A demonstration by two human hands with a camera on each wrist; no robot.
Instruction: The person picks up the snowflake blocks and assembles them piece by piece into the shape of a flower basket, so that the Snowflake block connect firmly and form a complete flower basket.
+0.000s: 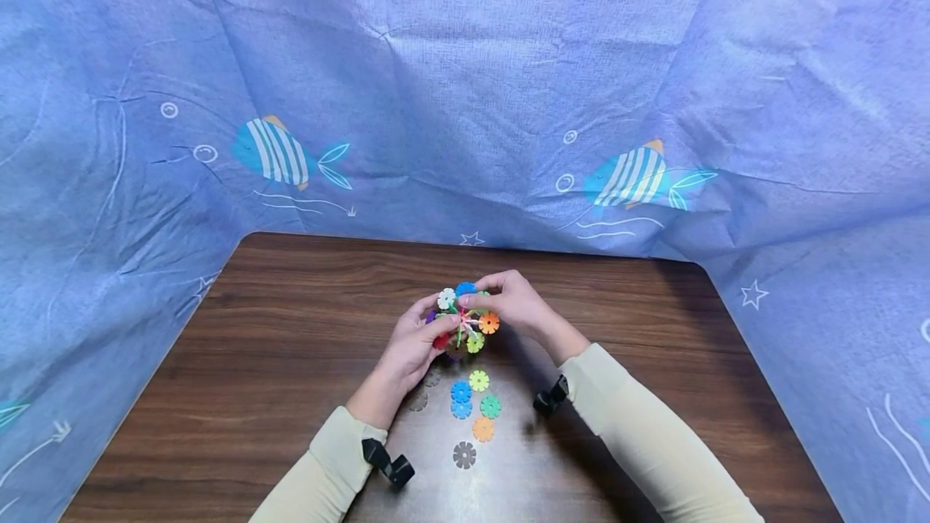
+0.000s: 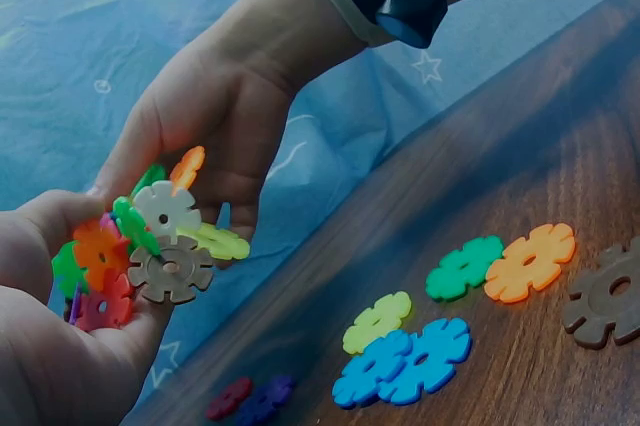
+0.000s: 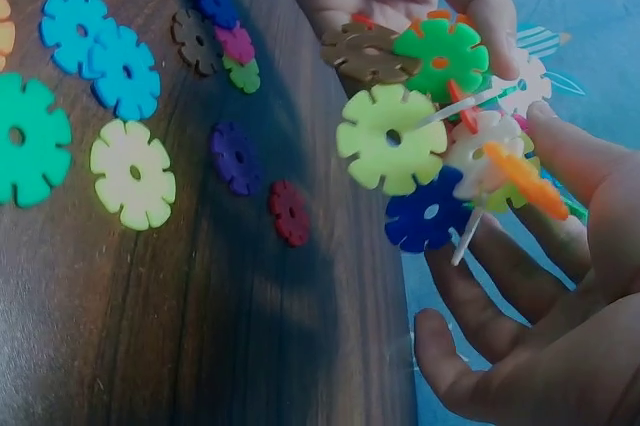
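Above the table is a many-coloured cluster of notched plastic snowflake discs (image 1: 475, 342), slotted into one another at various angles. My left hand (image 1: 409, 347) grips it from the left, thumb lying over the near side. On the far right side, my right hand (image 1: 517, 302) holds the cluster by its edge with thumb and fingers. In the right wrist view, a yellow-green disc (image 3: 392, 161), a dark blue disc (image 3: 425, 221) and an orange disc (image 3: 525, 181) stick out from it. Which disc the right fingertips pinch is partly hidden.
Loose discs lie on the brown wooden table (image 1: 291, 329) below the hands: blue ones (image 1: 461, 391), a green (image 1: 490, 406), an orange (image 1: 483, 429) and a brown (image 1: 464, 455). Purple (image 3: 236, 158) and red (image 3: 289, 213) discs lie nearby. A blue fish-print cloth (image 1: 465, 144) hangs behind.
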